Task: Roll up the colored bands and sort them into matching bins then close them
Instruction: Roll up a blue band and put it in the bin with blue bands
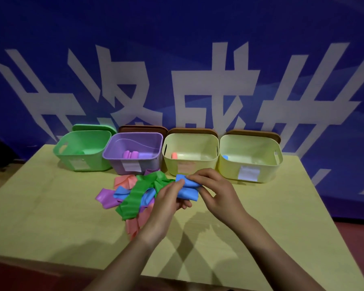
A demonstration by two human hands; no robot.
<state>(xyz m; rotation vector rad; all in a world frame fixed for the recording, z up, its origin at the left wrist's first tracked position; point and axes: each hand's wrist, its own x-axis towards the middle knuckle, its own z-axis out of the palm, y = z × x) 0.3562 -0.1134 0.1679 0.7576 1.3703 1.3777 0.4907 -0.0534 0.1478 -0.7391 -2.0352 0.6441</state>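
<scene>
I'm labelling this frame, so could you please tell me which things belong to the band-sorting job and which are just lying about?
Job:
- blue band, held by both hands (left, right)
- band pile
- green bin
- purple bin
- two yellow bins
- lids behind the bins

Lying about:
- table
- banner

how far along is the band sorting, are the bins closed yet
Early on. Done: rolled bands already lie in the green bin, purple bin, and both yellow bins. In hand: both hands, left hand and right hand, hold a blue band. Left: the loose pile of bands, and every bin is open, lids behind.
</scene>
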